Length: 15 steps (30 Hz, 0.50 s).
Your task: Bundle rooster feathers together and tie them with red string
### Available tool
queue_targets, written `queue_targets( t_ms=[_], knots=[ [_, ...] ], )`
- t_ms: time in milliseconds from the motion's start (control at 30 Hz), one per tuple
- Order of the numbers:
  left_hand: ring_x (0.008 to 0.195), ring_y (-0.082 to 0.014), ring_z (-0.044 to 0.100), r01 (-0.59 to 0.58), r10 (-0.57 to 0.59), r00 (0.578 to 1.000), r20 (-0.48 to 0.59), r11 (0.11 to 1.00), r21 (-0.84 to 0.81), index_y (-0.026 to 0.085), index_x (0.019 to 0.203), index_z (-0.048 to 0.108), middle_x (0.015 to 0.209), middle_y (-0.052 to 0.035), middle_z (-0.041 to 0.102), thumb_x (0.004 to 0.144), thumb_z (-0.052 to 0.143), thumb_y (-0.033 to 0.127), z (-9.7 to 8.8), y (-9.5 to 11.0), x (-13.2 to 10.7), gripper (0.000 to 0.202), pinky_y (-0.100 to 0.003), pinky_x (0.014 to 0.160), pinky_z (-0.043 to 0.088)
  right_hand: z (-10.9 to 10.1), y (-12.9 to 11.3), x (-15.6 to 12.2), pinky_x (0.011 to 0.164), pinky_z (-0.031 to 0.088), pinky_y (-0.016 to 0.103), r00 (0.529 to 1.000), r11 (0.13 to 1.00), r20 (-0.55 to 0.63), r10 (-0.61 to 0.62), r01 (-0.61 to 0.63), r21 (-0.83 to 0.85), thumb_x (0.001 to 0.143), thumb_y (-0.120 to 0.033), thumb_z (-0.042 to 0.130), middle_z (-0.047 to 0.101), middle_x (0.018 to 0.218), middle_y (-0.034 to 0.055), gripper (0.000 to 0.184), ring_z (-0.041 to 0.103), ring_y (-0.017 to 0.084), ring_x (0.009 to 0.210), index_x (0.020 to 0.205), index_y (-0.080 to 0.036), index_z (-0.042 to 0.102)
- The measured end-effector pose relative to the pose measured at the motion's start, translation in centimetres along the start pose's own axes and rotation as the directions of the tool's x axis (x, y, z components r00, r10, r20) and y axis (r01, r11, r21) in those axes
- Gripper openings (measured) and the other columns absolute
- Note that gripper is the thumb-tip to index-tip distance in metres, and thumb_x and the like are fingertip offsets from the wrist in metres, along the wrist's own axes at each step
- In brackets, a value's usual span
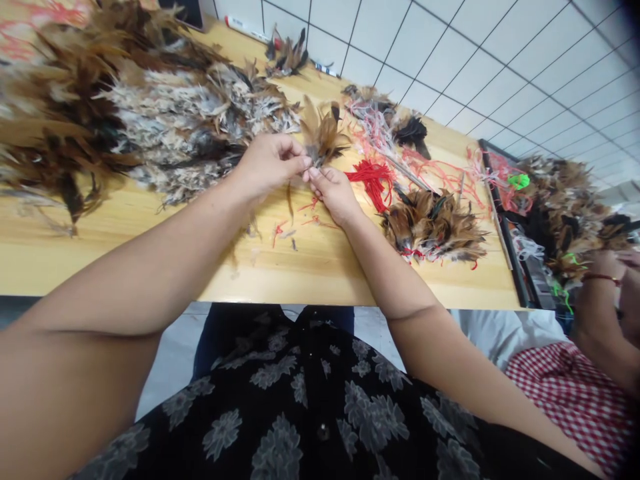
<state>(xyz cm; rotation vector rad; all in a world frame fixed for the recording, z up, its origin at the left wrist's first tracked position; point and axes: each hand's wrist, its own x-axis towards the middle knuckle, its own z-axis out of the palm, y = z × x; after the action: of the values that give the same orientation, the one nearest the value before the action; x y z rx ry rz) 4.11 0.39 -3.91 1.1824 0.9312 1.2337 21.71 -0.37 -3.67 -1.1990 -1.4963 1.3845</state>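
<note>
A small bunch of brown feathers (324,133) fans upward at the far side of my hands. My left hand (273,160) is closed, thumb and forefinger pinching the quill end of this bunch. Right beside it, my right hand (334,192) is also closed in a pinch at the same end; what lies between its fingertips is too small to make out. Several scraps of red thread (315,219) lie on the table below the hands. A bundle of red threads (373,180) rests just right of my right hand, with a pile of brown feather bunches (433,223) beyond my forearm.
A large heap of feathers (165,120) covers the table's left side. Pink and white strings (375,127), a stick (407,168) and markers (245,28) lie toward the tiled wall (380,40). At right, past a black edge (505,227), a co-worker's hand (603,267) is near more feathers.
</note>
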Motion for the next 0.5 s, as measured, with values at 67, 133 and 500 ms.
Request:
queue_targets(
  t_ms=[67,133,500],
  knots=[
    [0.092,-0.0306,0.072,-0.048,0.05,0.999,-0.019,0.991,0.123,0.028,0.078,0.076,0.073,-0.0007,0.074,0.087,0.096,0.028,0.0,-0.1,0.0,0.022,-0.045,0.098,0.055,0.1,0.0,0.0,0.068,0.038,0.026,1.0,1.0,0.001,0.002,-0.002,-0.022,0.114,-0.052,0.085,0.047,0.067,-0.0076,0.05,0.039,0.011,0.067,0.08,-0.023,0.062],
    [0.102,-0.0325,0.074,-0.062,0.065,0.998,-0.014,0.983,0.173,0.028,0.08,0.076,0.073,0.0004,0.073,0.087,0.097,0.029,0.0,0.0,-0.1,0.021,-0.044,0.101,0.056,0.3,-0.1,0.1,0.069,0.038,0.025,1.0,1.0,-0.005,0.012,-0.012,-0.023,0.115,-0.044,0.084,0.048,0.067,-0.0077,0.048,0.04,0.011,0.067,0.079,-0.022,0.062],
    [0.121,-0.0381,0.074,-0.054,0.047,0.998,0.043,0.985,0.166,0.028,0.077,0.078,0.078,-0.0026,0.076,0.088,0.097,0.022,0.2,1.7,-0.7,0.023,-0.04,0.105,0.057,0.3,0.3,0.4,0.07,0.04,0.025,1.0,0.999,0.001,0.007,-0.007,-0.052,0.119,-0.042,0.078,0.046,0.068,-0.0062,0.048,0.042,0.012,0.07,0.08,-0.023,0.058]
  ],
)
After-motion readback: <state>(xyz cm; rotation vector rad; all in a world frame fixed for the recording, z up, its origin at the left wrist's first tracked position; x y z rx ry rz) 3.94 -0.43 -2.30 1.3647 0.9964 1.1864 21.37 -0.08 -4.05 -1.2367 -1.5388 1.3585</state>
